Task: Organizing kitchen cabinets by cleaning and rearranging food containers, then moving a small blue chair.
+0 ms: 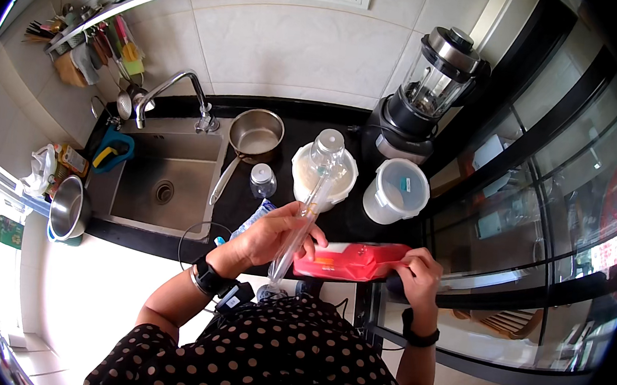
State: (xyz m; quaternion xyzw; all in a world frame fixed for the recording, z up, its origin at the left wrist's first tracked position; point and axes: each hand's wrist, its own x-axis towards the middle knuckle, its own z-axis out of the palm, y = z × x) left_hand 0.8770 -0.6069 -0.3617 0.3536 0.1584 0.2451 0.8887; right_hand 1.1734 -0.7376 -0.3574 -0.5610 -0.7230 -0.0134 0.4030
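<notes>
My left hand (268, 236) is closed around a long, clear plastic bundle (309, 212), possibly wrapped straws, slanting up toward the counter. Its fingertips also meet the left end of a red plastic package (360, 261). At the package's other end, my right hand (423, 273) pinches the crumpled wrapper. Beyond the bundle's upper end is a clear jar with a pale lid (328, 143), over a white tub (297, 177) with pale contents. Whether the jar rests on or in the tub is unclear. A blue-and-white packet (253, 220) lies partly behind my left hand.
A lidded white tub (387, 211) stands near the blender (436, 82). Left of the tubs are a small lidded jar (263, 181) and a steel saucepan (255, 134), its handle beside the sink (176, 180). A metal bowl (69, 208) sits far left. Glass-paned doors (535, 214) border the right.
</notes>
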